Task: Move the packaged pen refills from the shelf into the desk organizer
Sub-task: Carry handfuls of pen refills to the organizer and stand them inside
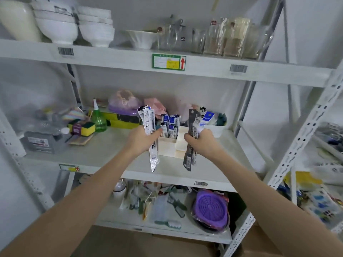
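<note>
White shelf (pixel 104 154), middle tier; cream desk organizer (pixel 168 145) sits on it, blue-labelled refill packs (pixel 169 125) already upright in its rear compartment. Left hand (pixel 143 139) is wrapped around a silver refill bundle (pixel 151 130); right hand (pixel 199 140) clutches a dark refill bundle (pixel 191 140). Both bundles are held just beside the organizer. Packs look light, thin, floppy, glossy (likely slippery). Mid-length grip suits; drooping tails may snag the rim.
</note>
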